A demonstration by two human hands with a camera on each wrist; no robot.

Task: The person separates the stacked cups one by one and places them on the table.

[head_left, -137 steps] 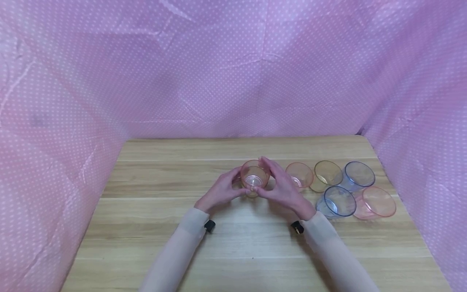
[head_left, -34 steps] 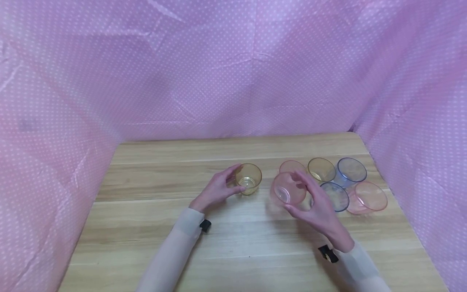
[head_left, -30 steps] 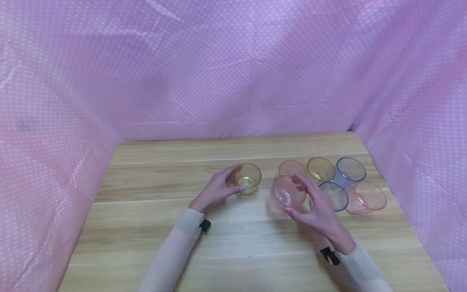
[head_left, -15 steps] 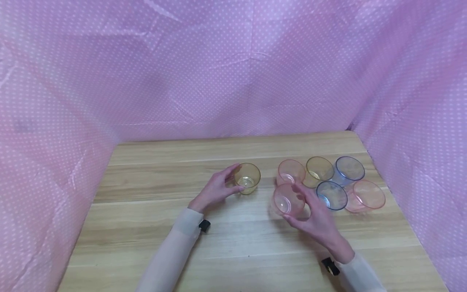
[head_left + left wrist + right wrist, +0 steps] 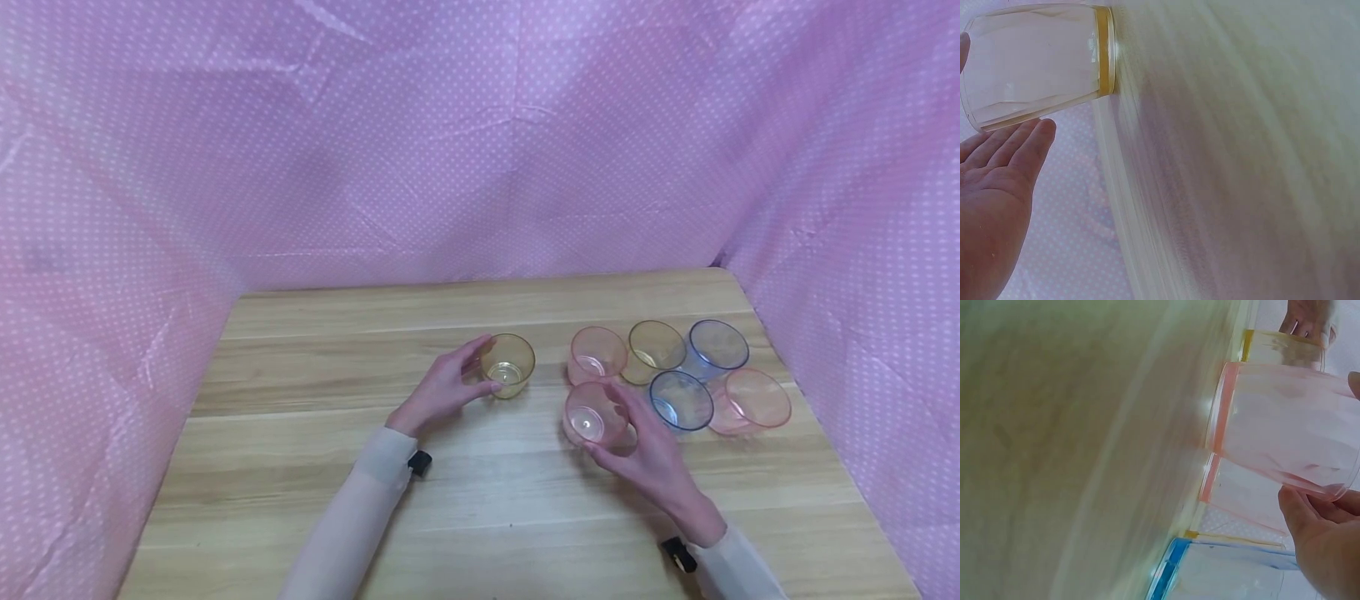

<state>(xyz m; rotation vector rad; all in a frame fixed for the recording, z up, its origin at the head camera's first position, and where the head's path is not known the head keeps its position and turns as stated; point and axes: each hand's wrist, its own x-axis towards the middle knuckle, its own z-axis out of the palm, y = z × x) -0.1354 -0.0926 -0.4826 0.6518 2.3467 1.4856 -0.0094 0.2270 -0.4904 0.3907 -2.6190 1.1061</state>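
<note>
My left hand (image 5: 442, 392) holds a clear yellow cup (image 5: 510, 371) near the table's middle, thumb on the near side and fingers on the far side. In the left wrist view this yellow cup (image 5: 1035, 59) stands upright on its base, the fingers against its side. Farther right, my right hand (image 5: 654, 457) grips a clear pink cup (image 5: 588, 417) between thumb and fingers. The right wrist view has the held pink cup (image 5: 1285, 425) with its base at the tabletop. Just behind it stands another pink cup (image 5: 597, 354).
Beside the pink cups stand a second yellow cup (image 5: 657, 346), a back blue cup (image 5: 718, 344), a front blue cup (image 5: 681, 402) and a third pink cup (image 5: 757, 400). They sit close together on the wooden table (image 5: 337, 333). Pink dotted cloth (image 5: 450, 167) hangs around the table.
Earlier, both hands were at a pink cup nested in the yellow one. My right hand has moved the pink cup out to the right and lowered it to the table; my left stays at the yellow cup.
</note>
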